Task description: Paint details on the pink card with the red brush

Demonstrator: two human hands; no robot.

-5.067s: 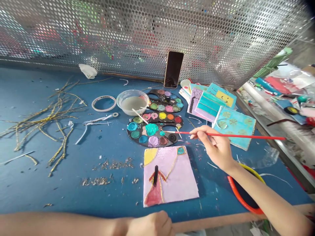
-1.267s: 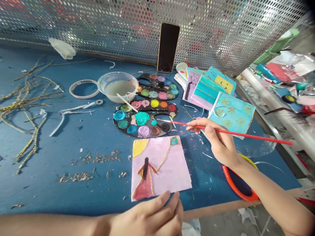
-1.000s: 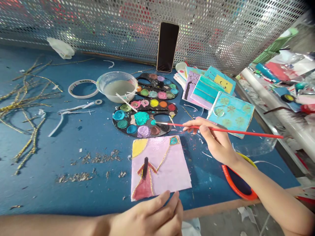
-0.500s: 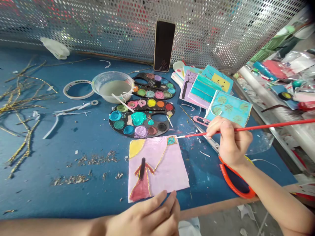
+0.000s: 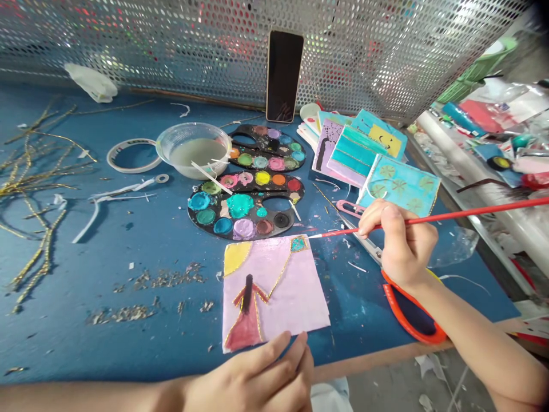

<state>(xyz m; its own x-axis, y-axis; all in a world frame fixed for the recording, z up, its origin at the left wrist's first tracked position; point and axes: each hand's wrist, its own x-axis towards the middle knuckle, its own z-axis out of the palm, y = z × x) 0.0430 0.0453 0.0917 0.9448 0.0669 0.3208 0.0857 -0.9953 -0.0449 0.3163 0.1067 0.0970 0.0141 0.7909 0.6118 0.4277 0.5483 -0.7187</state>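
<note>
A pale pink painted card (image 5: 295, 297) lies on the blue table, showing a yellow corner sun, a figure in a red dress and a small teal kite outlined in gold. My right hand (image 5: 397, 243) is closed around a thin red paintbrush (image 5: 463, 215); the brush's tip meets the card's top right corner beside the kite. My left hand (image 5: 261, 375) rests at the card's lower edge, fingers stretched out and fingertips on it. Just behind the card sits a black paint palette (image 5: 274, 226), with a second palette (image 5: 261, 164) beyond it.
A clear bowl of cloudy water (image 5: 195, 151) and a tape roll (image 5: 132, 155) stand left of the palettes. Gold cords (image 5: 45, 240) lie far left. Orange-handled scissors (image 5: 397, 312) lie under my right hand. Painted cards (image 5: 360, 151) and an upright phone (image 5: 285, 77) are behind.
The brush's tip has shifted very slightly left at the card's corner, and its shaft sits a little higher at the right. My left hand has stayed in place.
</note>
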